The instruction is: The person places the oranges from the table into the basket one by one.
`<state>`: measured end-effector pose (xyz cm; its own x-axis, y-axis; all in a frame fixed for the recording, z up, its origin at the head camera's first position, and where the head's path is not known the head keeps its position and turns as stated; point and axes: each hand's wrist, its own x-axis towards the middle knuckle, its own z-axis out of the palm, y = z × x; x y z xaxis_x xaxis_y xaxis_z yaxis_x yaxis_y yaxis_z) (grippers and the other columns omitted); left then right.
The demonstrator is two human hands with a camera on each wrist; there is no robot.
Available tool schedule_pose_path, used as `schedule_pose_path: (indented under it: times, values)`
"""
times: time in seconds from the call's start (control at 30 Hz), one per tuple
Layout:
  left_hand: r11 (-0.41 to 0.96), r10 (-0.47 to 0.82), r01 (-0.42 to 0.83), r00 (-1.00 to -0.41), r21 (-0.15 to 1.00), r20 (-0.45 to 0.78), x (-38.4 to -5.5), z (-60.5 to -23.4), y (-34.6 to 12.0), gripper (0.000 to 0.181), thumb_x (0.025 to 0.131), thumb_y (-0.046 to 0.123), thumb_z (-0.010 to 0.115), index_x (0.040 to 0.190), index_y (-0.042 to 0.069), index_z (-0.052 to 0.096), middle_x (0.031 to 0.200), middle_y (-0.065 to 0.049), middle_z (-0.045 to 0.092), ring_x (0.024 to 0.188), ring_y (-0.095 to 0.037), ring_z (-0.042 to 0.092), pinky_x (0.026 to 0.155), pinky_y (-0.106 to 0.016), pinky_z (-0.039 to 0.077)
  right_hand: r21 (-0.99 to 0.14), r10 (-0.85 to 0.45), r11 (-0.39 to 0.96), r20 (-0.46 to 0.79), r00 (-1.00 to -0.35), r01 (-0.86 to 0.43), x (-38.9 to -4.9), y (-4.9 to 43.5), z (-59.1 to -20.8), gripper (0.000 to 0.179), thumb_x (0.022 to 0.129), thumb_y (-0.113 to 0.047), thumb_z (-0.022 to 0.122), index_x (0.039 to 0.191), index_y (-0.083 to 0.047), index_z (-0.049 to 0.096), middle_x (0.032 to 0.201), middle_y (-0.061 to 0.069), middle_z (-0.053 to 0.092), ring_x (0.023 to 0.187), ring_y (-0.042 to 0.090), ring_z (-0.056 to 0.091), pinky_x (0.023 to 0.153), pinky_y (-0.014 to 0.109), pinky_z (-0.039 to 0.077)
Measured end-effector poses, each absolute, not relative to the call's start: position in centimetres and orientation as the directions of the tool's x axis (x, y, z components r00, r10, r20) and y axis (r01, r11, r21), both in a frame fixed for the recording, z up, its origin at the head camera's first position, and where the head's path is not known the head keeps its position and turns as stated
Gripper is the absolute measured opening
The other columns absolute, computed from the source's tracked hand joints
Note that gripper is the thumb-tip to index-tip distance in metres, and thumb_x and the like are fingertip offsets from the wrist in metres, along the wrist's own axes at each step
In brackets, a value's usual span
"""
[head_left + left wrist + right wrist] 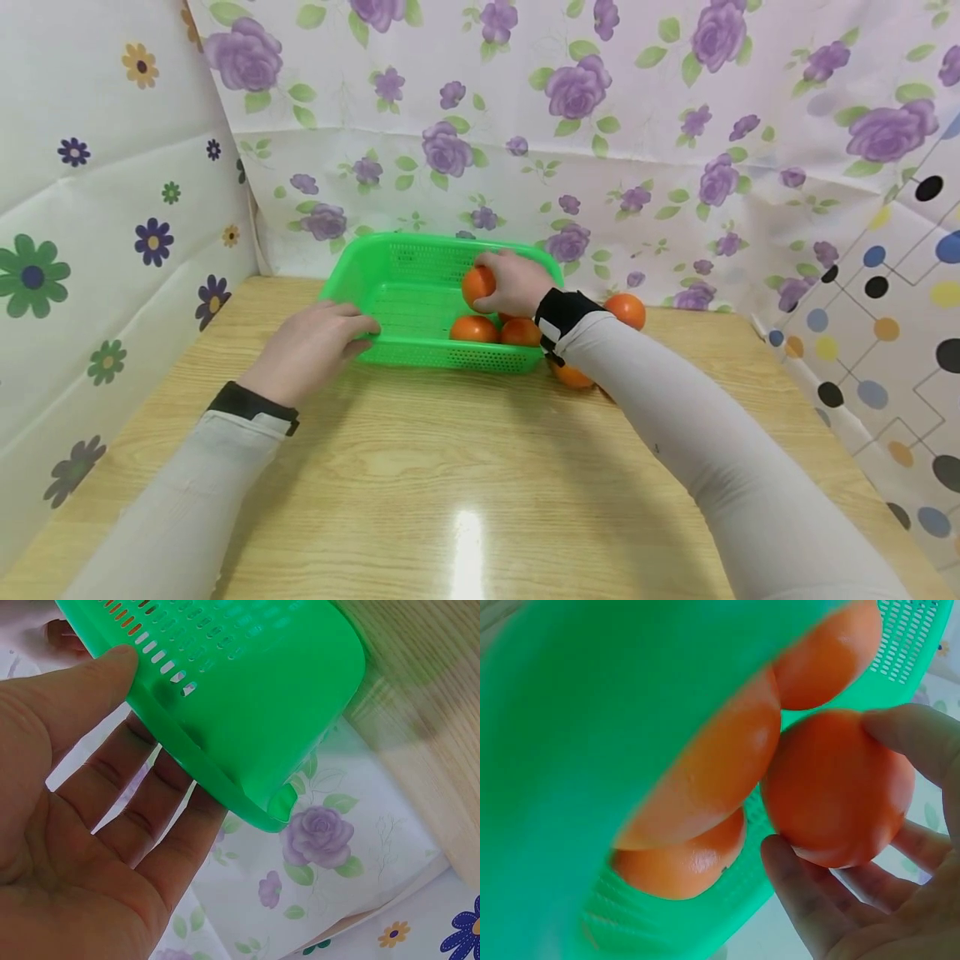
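Observation:
A green plastic basket (420,353) with perforated walls stands on the table. My left hand (318,346) holds its rim at the near left corner; in the left wrist view the thumb (112,671) lies on one side of the rim and the fingers on the other. My right hand (517,282) grips an orange (840,787) between thumb and fingers, over the right half of the basket. Beneath it more oranges (474,329) lie along the basket's right side, one partly hidden behind the right hand.
On the table, right of the basket, sit an orange (626,310) and another orange (573,375) partly covered by the right forearm. The wooden table (405,475) meets flowered cloth (450,158) at the back and patterned sheets at both sides.

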<state>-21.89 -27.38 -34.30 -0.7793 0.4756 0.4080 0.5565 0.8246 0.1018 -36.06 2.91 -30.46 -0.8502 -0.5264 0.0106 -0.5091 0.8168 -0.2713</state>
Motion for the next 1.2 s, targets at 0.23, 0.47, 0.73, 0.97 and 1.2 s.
schedule_pose_path:
  times: [0.23, 0.47, 0.73, 0.97, 1.2]
  values:
    - [0.826, 0.471, 0.552, -0.785, 0.110, 0.403, -21.9, -34.4, -27.3, 0.021, 0.095, 0.004, 0.086, 0.115, 0.008, 0.083, 0.110, -0.009, 0.078, 0.101, -0.033, 0.073, 0.088, -0.050, 0.064, -0.244, -0.532, 0.822, -0.010, -0.847, -0.514, -36.3, 2.4, -30.7, 0.062, 0.098, -0.029, 0.081, 0.153, -0.012, 0.059, 0.132, 0.016, 0.064, 0.108, 0.033, 0.065, 0.092, 0.046, 0.059]
    - [0.827, 0.474, 0.553, -0.782, 0.100, 0.404, -21.9, -34.2, -27.4, 0.020, 0.094, 0.004, 0.087, 0.114, 0.008, 0.083, 0.108, -0.009, 0.077, 0.100, -0.032, 0.072, 0.087, -0.049, 0.064, -0.215, -0.535, 0.830, -0.049, -0.843, -0.514, -36.7, 2.2, -31.1, 0.064, 0.102, -0.027, 0.078, 0.161, -0.016, 0.055, 0.138, 0.018, 0.060, 0.109, 0.034, 0.065, 0.092, 0.047, 0.058]
    - [0.828, 0.475, 0.553, -0.781, 0.094, 0.405, -22.0, -34.4, -27.4, 0.020, 0.094, 0.004, 0.088, 0.113, 0.009, 0.083, 0.108, -0.009, 0.077, 0.098, -0.032, 0.072, 0.085, -0.048, 0.064, -0.174, -0.545, 0.830, -0.052, -0.837, -0.530, -37.2, 1.8, -32.3, 0.063, 0.106, -0.025, 0.076, 0.163, -0.017, 0.053, 0.145, 0.020, 0.056, 0.115, 0.035, 0.065, 0.097, 0.049, 0.059]
    - [0.827, 0.477, 0.556, -0.775, 0.088, 0.413, -22.1, -34.6, -27.4, 0.020, 0.093, 0.004, 0.088, 0.112, 0.009, 0.083, 0.106, -0.008, 0.077, 0.097, -0.032, 0.072, 0.084, -0.048, 0.064, -0.144, -0.561, 0.825, -0.094, -0.822, -0.546, -36.9, 1.9, -32.3, 0.060, 0.111, -0.025, 0.069, 0.167, -0.018, 0.049, 0.156, 0.021, 0.051, 0.126, 0.038, 0.064, 0.103, 0.050, 0.058]
    - [0.825, 0.475, 0.557, -0.775, 0.096, 0.417, -22.2, -34.6, -27.4, 0.020, 0.093, 0.004, 0.088, 0.112, 0.008, 0.083, 0.108, -0.009, 0.077, 0.098, -0.032, 0.072, 0.085, -0.048, 0.064, -0.110, -0.590, 0.807, -0.169, -0.790, -0.580, -37.1, 1.8, -32.8, 0.052, 0.115, -0.021, 0.056, 0.167, -0.020, 0.051, 0.165, 0.020, 0.047, 0.135, 0.040, 0.061, 0.109, 0.051, 0.055]
